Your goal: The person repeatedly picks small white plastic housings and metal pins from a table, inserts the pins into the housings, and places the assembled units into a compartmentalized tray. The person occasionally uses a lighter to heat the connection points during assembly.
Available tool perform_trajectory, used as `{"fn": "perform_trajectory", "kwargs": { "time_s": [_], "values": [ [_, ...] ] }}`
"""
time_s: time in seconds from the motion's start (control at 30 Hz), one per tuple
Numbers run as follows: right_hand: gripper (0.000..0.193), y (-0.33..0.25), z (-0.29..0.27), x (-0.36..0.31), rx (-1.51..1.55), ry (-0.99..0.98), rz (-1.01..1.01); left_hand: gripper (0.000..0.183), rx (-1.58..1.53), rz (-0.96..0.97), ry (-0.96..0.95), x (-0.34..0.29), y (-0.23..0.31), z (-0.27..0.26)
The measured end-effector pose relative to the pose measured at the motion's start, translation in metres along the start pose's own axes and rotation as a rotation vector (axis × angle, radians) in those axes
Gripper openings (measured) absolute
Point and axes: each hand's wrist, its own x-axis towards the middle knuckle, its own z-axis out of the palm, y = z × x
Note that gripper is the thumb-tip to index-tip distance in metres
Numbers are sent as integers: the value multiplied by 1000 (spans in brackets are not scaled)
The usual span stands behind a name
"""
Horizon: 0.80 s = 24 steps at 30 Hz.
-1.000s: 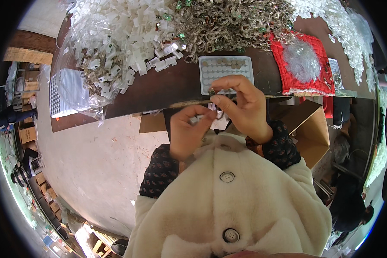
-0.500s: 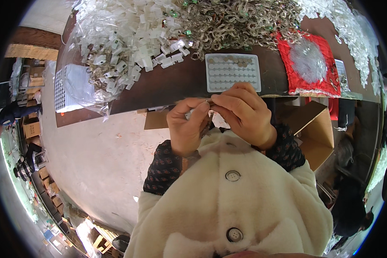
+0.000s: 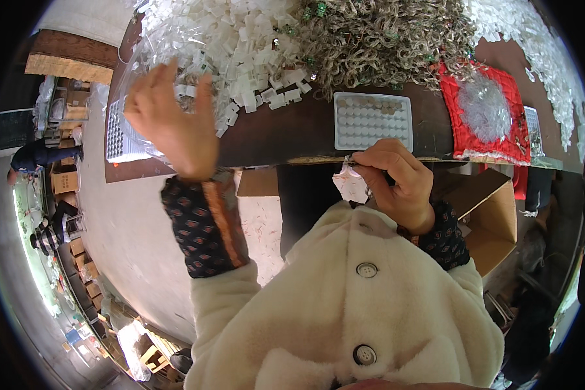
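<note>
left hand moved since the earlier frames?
Yes. The left hand has left the right hand at the chest and gone up and left, toward the heap of white plastic clips, past the table edge.

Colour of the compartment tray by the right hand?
White tray, just beyond the right hand; head view.

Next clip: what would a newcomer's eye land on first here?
Probably the left hand, raised with fingers spread over the heap of small white plastic pieces on the dark table. Next, the right hand at the table's near edge, pinching a small pale part just below a white grid tray. A red mat lies to the right.
</note>
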Motion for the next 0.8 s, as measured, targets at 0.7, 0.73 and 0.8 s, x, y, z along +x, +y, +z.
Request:
{"fn": "perform_trajectory", "kwargs": {
  "time_s": [0.7,0.73,0.8],
  "values": [
    [25,2,2,-3,0,-57,28,32,-344,-25,-528,-88,58,45],
    [25,2,2,-3,-4,-56,29,31,-346,-30,-550,-91,55,47],
    [25,3,2,-3,-2,-55,29,27,-356,-44,-630,-92,52,48]
  ]
}}
